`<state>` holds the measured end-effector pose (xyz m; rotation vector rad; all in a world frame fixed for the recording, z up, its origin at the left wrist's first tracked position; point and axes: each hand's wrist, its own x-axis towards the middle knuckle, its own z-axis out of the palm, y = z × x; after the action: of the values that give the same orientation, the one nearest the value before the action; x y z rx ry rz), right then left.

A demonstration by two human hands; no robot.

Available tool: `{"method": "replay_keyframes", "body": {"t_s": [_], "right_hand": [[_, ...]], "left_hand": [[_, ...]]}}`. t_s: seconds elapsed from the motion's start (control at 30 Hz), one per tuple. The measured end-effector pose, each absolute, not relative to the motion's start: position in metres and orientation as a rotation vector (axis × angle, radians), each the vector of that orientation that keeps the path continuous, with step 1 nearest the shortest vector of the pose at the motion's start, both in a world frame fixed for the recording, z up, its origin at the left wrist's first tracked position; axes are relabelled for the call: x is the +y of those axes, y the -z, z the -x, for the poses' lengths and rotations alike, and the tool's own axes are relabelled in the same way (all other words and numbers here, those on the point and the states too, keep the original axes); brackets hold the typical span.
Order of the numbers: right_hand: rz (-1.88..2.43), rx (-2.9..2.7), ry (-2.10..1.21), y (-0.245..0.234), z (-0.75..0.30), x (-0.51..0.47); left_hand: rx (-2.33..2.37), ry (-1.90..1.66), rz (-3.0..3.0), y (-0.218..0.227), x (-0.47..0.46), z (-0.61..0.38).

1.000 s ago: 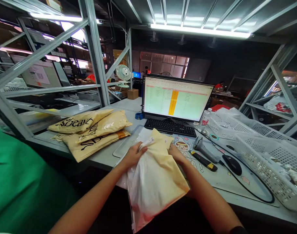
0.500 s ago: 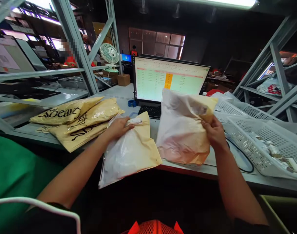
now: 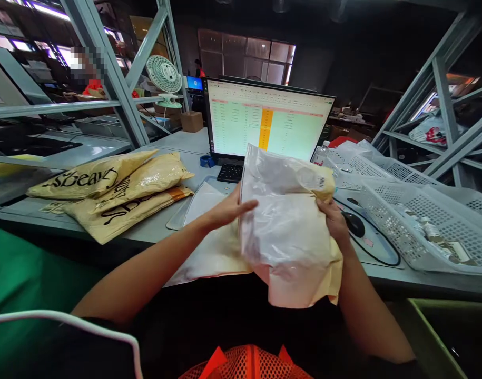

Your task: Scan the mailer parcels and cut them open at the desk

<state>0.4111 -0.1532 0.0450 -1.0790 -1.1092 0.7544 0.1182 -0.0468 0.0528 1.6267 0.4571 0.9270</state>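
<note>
Between my hands stands a clear-fronted zip bag [image 3: 288,231] with yellowish edges, creased, with a small barcode label near its upper right. My right hand [image 3: 335,223] is closed on its right side. On its left edge, my left hand [image 3: 230,208] has the thumb in front and the fingers hidden behind. A second plastic bag [image 3: 215,255] lies at the desk's front edge, partly covered by my left forearm and the first bag. Several yellow printed bags [image 3: 134,184] are piled farther left.
Behind the bag stand a monitor [image 3: 241,116] and keyboard [image 3: 229,172]. A black mouse [image 3: 354,225] with its cable lies right. White perforated baskets [image 3: 402,252] line the right side, one holding small bottles [image 3: 431,229]. A blue tape roll [image 3: 206,161], a fan [image 3: 164,76] and metal frames [image 3: 106,68] stand left.
My left hand has let go of the second bag, now lying on the desk, and moved right to the first bag's left edge. The first bag has shifted slightly lower.
</note>
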Motion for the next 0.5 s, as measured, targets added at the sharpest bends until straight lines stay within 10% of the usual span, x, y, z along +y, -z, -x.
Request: {"method": "replay_keyframes", "body": {"t_s": [0.27, 0.5], "right_hand": [[1.818, -1.305, -0.142, 0.007, -0.463, -0.133], [2.507, -1.583, 0.047, 0.01, -0.498, -0.098]], "left_hand": [[1.105, -0.894, -1.339, -0.039, -0.06, -0.072], [1.502, -1.062, -2.563, -0.046, -0.084, -0.084]]}}
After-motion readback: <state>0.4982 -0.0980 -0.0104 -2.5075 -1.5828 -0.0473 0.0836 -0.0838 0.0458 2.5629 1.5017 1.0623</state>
